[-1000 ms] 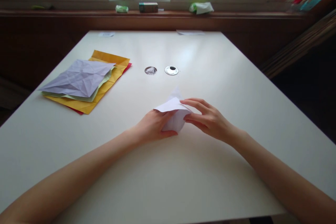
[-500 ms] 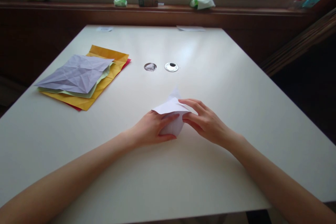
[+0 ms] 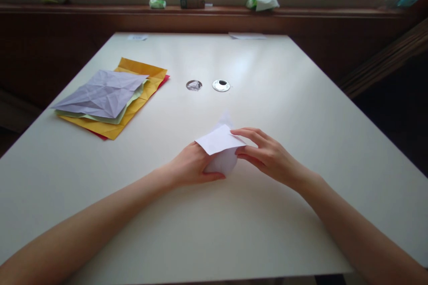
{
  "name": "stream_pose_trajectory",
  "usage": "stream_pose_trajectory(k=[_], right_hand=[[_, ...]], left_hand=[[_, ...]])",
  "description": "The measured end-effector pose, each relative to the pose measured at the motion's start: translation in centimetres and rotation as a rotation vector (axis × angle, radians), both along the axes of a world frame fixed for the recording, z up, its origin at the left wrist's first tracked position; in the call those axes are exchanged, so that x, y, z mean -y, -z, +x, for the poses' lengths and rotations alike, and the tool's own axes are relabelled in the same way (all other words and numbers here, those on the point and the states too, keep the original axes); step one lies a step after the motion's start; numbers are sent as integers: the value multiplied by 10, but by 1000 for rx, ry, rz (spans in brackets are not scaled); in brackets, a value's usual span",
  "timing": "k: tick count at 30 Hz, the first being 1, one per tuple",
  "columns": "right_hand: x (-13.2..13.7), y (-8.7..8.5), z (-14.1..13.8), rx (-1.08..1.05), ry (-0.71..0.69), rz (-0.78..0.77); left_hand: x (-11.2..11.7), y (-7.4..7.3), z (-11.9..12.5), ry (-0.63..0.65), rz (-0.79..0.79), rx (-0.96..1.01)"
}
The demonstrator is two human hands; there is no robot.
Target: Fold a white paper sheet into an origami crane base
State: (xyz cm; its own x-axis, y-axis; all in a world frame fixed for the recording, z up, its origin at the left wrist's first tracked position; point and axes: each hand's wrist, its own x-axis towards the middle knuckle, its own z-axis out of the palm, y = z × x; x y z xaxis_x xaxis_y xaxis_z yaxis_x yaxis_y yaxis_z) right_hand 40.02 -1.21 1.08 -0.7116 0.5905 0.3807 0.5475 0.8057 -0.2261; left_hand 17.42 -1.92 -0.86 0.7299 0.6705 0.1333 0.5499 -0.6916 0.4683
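here both hands gripped one folded white paper [image 3: 219, 149] just above the white table [image 3: 267, 98], near its front middle. left hand [image 3: 190, 167] cupped the paper from below, thumb pressed on its lower edge. right hand [image 3: 267, 156] pinched the right corner with its fingertips [image 3: 239, 132]. a stack of coloured sheets [image 3: 110, 98] lay well apart, far left.

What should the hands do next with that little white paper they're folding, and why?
Probably press the raised flap flat. The left hand grips the small folded white paper from underneath, the right hand pinches its right edge, and the top flap sticks up off the white table, not creased yet. Running the right fingers along it would likely set the fold.
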Motion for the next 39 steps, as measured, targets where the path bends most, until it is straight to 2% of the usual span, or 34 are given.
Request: stream_pose_trajectory(k=[9, 16, 21, 27, 31, 34, 39], right_hand=[[0, 0, 5, -71, -14, -75], [2, 7, -10, -115, 46, 27], [-2, 12, -17, -69, 32, 47], [-1, 6, -23, 14, 38, -10], [5, 7, -32, 23, 119, -60], [9, 12, -36, 13, 148, -40], [10, 17, -38, -5, 187, 4]], left_hand=[[0, -2, 1, -9, -21, 22], [-1, 5, 0, 2, 34, -4], [-1, 2, 1, -3, -4, 35], [2, 0, 2, -5, 10, 3], [8, 4, 2, -24, 55, 1], [17, 6, -1, -57, 107, -3], [28, 8, -7, 10, 148, 20]])
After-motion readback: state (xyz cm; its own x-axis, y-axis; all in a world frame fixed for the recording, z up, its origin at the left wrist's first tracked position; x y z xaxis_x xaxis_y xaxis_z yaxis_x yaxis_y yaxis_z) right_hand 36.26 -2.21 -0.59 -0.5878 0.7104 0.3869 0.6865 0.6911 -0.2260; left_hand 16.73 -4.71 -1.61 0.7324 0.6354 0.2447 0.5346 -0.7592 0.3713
